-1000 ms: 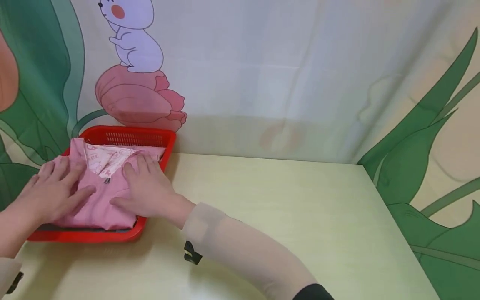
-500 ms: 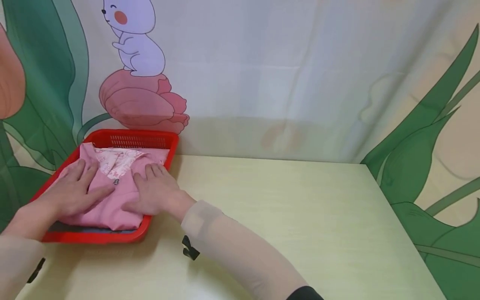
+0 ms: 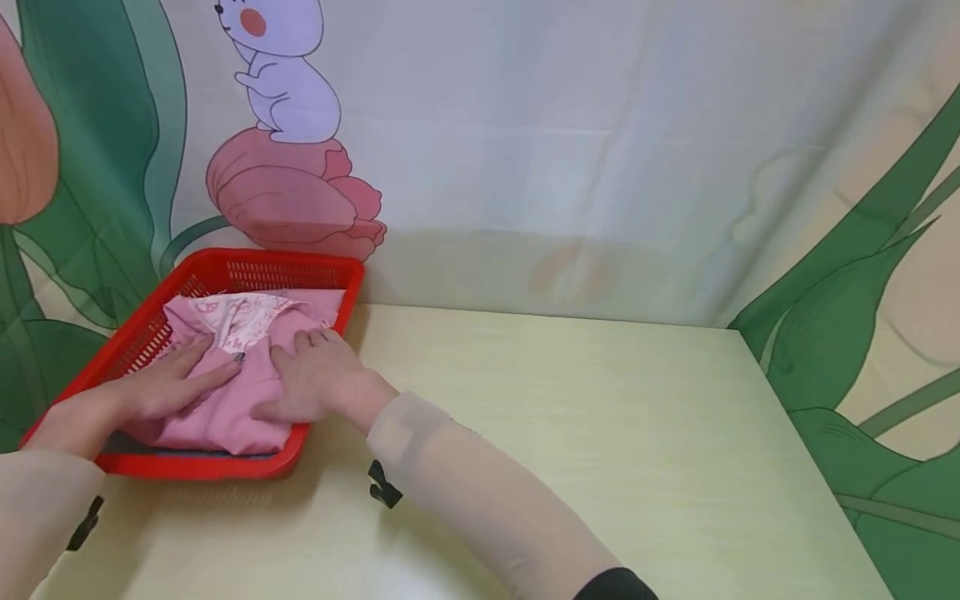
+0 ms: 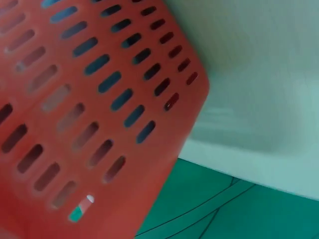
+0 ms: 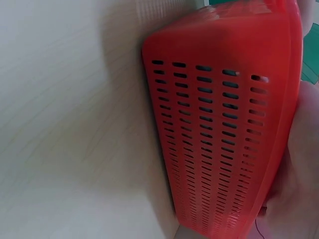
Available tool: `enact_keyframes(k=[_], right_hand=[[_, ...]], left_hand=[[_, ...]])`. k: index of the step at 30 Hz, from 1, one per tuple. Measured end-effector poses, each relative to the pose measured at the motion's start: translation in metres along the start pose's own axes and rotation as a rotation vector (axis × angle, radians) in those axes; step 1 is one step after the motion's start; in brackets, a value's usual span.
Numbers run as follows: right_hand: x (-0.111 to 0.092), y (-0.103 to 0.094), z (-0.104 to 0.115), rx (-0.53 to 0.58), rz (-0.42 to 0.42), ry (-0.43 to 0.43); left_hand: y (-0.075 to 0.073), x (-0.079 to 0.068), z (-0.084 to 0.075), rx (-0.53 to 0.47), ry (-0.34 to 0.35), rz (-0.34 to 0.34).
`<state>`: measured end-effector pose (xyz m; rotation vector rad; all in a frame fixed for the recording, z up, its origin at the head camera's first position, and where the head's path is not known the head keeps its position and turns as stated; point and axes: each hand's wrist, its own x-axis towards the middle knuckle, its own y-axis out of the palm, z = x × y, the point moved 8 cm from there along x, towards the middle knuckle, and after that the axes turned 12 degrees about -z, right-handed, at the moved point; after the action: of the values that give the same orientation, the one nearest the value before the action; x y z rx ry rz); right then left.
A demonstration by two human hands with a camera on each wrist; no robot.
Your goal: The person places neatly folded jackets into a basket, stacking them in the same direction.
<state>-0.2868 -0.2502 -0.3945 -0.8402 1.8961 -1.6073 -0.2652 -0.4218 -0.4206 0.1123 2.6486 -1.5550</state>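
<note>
In the head view a pink garment [image 3: 228, 417] with a white-and-pink printed lining and a small zip pull lies folded in a red plastic basket [image 3: 197, 467]. My left hand [image 3: 161, 390] rests on the garment's left side, fingers extended. On its right side, by the basket's rim, lies my right hand [image 3: 318, 379] with fingers spread. Dark blue cloth [image 3: 168, 446] peeks out beneath the pink one. The left wrist view shows the slotted basket wall [image 4: 114, 99] but no hand. Part of my right hand [image 5: 304, 164] shows beside the basket rim in the right wrist view.
The basket stands at the left of a pale wooden table [image 3: 570, 433], near its back edge. Behind hangs a printed curtain [image 3: 510, 150] with a cartoon animal, a pink flower and green leaves. Long light sleeves cover both arms.
My left hand has slid right across the garment, whose left side has drawn inward. More of the basket's left wall shows. My right hand stays on the garment's right side.
</note>
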Motion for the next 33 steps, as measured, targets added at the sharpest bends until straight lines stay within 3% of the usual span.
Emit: enact_keyframes(k=[4,8,13,18,22,24,33], right_hand=[[0.002,-0.001,0.001,-0.001,-0.007,-0.025],[0.003,0.001,0.003,0.009,-0.011,-0.037],[0.002,0.004,0.007,0.054,-0.015,-0.039],[0.005,-0.002,0.007,0.071,-0.082,-0.034],[0.007,-0.013,0.010,0.108,-0.182,-0.025],[0.008,-0.013,0.014,0.114,-0.188,-0.009],[0.008,0.003,0.019,0.045,-0.001,0.073]], left_hand=[[0.001,0.003,0.006,0.008,0.009,-0.025],[0.000,-0.005,0.003,0.066,0.027,-0.058],[-0.007,-0.011,-0.004,0.227,0.056,-0.174],[-0.016,-0.004,-0.013,0.270,0.103,-0.250],[-0.018,0.006,-0.012,0.267,0.080,-0.208],[-0.017,0.011,-0.012,0.265,0.056,-0.180],[-0.009,0.025,-0.012,0.190,0.021,-0.099]])
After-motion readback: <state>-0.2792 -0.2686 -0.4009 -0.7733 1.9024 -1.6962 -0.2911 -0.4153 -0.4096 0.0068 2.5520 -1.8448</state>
